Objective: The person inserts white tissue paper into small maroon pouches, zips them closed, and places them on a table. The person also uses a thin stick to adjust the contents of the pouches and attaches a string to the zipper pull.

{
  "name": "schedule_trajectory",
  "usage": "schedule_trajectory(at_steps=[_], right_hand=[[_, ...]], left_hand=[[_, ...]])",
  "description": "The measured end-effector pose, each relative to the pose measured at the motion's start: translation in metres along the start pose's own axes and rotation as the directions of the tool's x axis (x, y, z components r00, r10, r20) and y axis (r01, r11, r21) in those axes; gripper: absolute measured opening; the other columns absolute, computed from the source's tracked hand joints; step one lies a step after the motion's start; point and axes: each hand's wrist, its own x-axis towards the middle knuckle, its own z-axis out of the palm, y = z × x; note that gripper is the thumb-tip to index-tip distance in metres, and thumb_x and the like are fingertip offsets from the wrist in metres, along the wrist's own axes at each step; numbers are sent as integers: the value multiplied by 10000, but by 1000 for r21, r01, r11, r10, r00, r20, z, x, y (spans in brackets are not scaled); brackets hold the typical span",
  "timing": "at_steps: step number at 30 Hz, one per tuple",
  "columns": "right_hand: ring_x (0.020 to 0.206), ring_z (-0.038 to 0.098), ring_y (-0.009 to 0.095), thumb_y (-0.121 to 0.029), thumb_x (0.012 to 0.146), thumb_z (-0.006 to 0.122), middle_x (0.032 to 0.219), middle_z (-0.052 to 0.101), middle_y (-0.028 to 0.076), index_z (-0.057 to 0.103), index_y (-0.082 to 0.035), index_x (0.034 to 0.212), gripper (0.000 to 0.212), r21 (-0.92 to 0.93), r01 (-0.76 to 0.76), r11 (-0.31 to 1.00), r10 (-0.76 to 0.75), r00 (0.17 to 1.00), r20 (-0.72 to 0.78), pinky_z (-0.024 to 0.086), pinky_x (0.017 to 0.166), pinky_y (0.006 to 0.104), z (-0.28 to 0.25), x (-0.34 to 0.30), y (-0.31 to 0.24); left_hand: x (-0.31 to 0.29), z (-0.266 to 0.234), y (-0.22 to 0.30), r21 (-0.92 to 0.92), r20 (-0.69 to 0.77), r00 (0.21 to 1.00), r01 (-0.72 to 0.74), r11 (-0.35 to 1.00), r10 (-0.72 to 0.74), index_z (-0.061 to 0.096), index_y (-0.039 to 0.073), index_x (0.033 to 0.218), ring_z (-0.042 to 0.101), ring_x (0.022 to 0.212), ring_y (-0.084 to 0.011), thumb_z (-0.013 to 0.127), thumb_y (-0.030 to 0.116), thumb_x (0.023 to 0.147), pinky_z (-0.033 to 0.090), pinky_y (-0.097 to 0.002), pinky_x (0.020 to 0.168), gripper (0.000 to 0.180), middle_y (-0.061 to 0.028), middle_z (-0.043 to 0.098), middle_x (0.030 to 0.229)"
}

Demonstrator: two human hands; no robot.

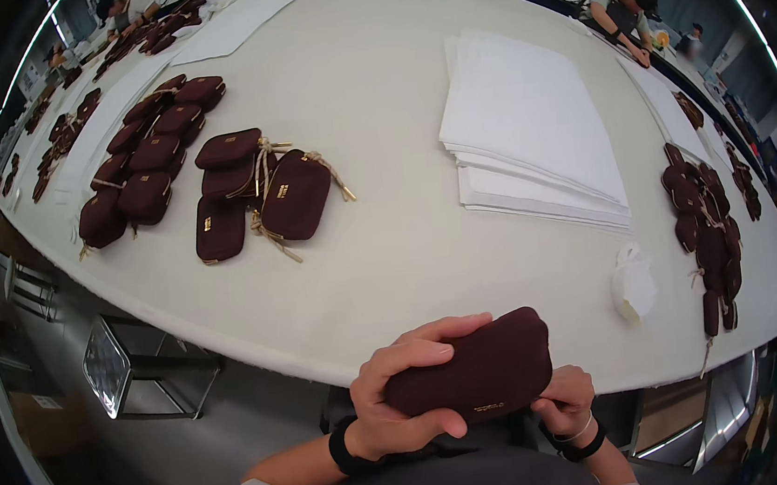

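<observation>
A dark burgundy zip pouch (484, 364) with rounded corners and small gold lettering is held up at the table's near edge. My left hand (389, 392) is closed round its left end, fingers over the top and thumb along the lower side. Against the pouch's lower right corner is my right hand (567, 401), its fingers curled in a pinch. What lies between those fingertips is hidden. Farther left on the table, a small group of similar pouches (300, 195) with beige cord pulls and gold tips lies partly stacked.
A stack of white sheets (526, 117) lies on the pale table (382, 271). Beside it sits a crumpled white bundle (632, 283). More burgundy pouches (155, 153) are piled left, others (710, 230) right. A stool (148, 364) stands left of the table. Another person (623, 9) works across it.
</observation>
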Motion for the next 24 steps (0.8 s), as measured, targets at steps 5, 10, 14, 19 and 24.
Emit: schedule_trajectory(at_steps=[5,10,14,19,24], right_hand=[[402,427,122,-256,842,801,509,432,-27,750,-108,892,165,-325,182,928,-180,983,37,304,406,274,-12,13,-12],[418,402,109,-295,837,807,535,400,-41,739,-133,931,199,-456,252,853,-246,966,73,296,405,269,-17,14,-18],[425,460,148,-271,855,787,534,477,-15,735,-130,920,163,-443,87,892,-70,996,55,341,424,289,-15,16,-13],[500,567,216,-185,869,759,621,622,53,737,-92,930,113,-445,-282,850,325,945,22,420,484,295,-27,-1,-4],[488,579,182,-178,929,699,648,660,66,748,-73,947,118,-257,-539,802,523,842,-134,429,483,272,-42,-28,-5]], left_hand=[[-11,-6,6,-257,-66,989,110,960,-131,524,101,1192,517,1290,-522,800,99,859,481,-616,1044,433,-323,525,1384],[-27,-21,3,-373,-60,977,168,913,-204,514,131,1149,499,1312,-509,779,40,861,485,-620,1043,402,-285,509,1416],[-17,-17,-1,-290,-308,893,240,926,-328,496,127,1223,511,1330,-414,733,14,874,480,-529,1078,437,-242,508,1433],[-5,-49,-32,689,-365,878,479,544,-310,599,67,1244,484,1358,-355,764,108,843,416,-459,1113,436,-177,526,1441],[38,-56,-22,925,53,922,99,367,-383,564,47,1367,359,1459,-392,729,222,883,325,-474,1169,540,-174,509,1471]])
